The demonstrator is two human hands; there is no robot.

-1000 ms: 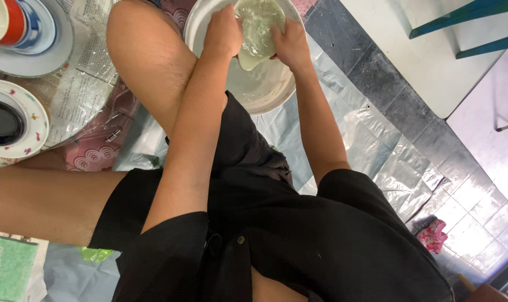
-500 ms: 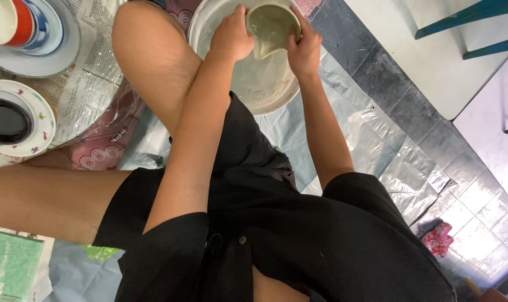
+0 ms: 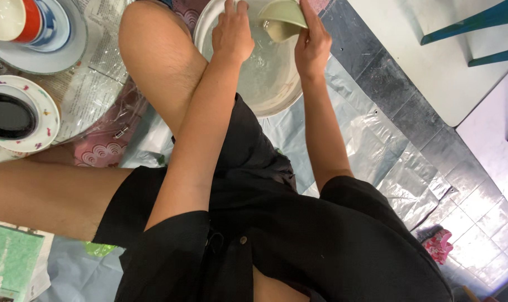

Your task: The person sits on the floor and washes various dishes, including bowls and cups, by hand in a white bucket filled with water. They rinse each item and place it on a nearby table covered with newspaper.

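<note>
Right hand (image 3: 312, 47) clamped on green bowl (image 3: 285, 17), tilted over basin (image 3: 276, 100) of water. Left hand (image 3: 231, 33) loose in water, held nothing. I judged bowl wet, slippery, breakable; hold by rim.

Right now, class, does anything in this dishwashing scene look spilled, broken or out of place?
Nothing stands out. The right hand tilts a pale green bowl over the white basin of water, the left hand beside it. The stacked dishes on the floor covering sit level, unbroken.
</note>
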